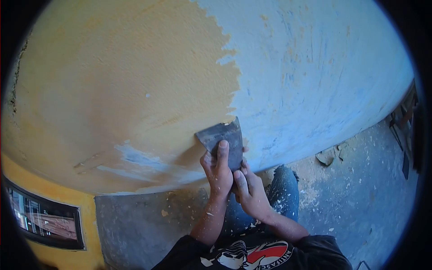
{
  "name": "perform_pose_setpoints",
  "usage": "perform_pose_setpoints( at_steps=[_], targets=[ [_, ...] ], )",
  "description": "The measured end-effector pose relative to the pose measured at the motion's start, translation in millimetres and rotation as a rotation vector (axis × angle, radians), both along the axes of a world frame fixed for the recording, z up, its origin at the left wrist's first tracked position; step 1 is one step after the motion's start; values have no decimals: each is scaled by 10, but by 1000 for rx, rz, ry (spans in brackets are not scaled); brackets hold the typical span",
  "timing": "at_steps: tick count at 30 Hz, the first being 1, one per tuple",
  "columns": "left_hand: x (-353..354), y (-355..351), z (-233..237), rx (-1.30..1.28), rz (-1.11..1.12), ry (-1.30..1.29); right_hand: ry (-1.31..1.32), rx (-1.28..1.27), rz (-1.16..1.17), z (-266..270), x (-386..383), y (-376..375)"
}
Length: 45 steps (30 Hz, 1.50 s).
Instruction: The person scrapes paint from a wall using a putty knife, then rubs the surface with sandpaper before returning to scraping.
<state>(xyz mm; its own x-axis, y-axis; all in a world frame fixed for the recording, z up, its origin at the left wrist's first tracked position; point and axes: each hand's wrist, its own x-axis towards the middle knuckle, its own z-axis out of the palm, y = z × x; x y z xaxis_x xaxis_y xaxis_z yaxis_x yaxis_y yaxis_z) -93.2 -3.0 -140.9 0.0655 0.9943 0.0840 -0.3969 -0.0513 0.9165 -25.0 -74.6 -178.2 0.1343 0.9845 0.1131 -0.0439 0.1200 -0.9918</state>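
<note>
A broad, dark grey scraper [234, 137] lies with its wide edge at the wall [148, 85], right where yellow paint meets the pale blue surface. My left hand [218, 176] grips it from below, thumb stretched up along the blade's face. Close beside it, my right hand [253, 194] is closed around the lower right part of the scraper, with some fingertips showing past its edge. A handle, if there is one, is hidden by the hands. Small paint bits cling to the blade's upper corner.
Paint flakes and dust are scattered over the grey floor [333, 198], with larger peeled paint pieces [326, 157] near the wall's base. Dark objects [407, 130] stand at the far right. A black-framed window [45, 218] sits in a yellow wall at lower left. My knee [284, 186] is below the wall.
</note>
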Motion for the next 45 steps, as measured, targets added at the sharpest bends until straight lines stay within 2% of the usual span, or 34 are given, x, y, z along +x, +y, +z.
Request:
perform_pose_setpoints(
  at_steps=[6, 12, 14, 16, 17, 18, 20, 21, 23, 24, 26, 27, 29, 32, 37, 40, 42, 44, 45],
  targets=[
    [45, 67, 111, 42, 24, 43, -15, -15, -36, 170, 57, 90],
    [47, 138, 572, 150, 45, 30, 29, 39, 13, 479, 53, 211],
    [-43, 169, 595, 167, 19, -36, -27, 103, 23, 611, 69, 218],
    [-99, 182, 767, 158, -84, 50, 19, 174, 9, 699, 35, 251],
    [-9, 119, 881, 150, 44, 31, 61, 248, -4, 741, 30, 255],
    [32, 87, 875, 154, 46, 32, 62, 252, -2, 786, 45, 213],
    [55, 23, 882, 195, 202, 97, -21, 212, 24, 853, 95, 99],
    [-34, 10, 774, 246, 78, 134, -26, 233, 25, 784, 110, 23],
    [-19, -109, 495, 180, 100, 170, -87, 93, 38, 469, 115, -141],
    [-6, -140, 328, 123, 75, 120, -95, 104, 42, 309, 90, -137],
    [15, -121, 190, -24, 2, 11, -165, 79, -92, 56, 38, -115],
    [20, -101, 160, -27, 11, 6, -49, -39, 19, 119, 86, -85],
    [59, -5, 162, 92, 71, 58, -39, -40, 27, 182, 103, -21],
    [72, 37, 358, 84, -13, 20, 9, -30, 36, 288, 116, 44],
    [168, 42, 650, 90, 48, 76, 76, -11, 65, 508, 165, 56],
    [187, 72, 951, 123, 19, 43, 20, 111, 58, 742, 228, 154],
    [190, 142, 1168, 134, -28, 5, 183, -168, 211, 1289, 337, 179],
    [219, 215, 1365, 308, 1, -19, 125, -140, 242, 1403, 363, 209],
    [183, 139, 1447, 261, -6, 31, 100, 25, 192, 1350, 313, 195]
  ],
)
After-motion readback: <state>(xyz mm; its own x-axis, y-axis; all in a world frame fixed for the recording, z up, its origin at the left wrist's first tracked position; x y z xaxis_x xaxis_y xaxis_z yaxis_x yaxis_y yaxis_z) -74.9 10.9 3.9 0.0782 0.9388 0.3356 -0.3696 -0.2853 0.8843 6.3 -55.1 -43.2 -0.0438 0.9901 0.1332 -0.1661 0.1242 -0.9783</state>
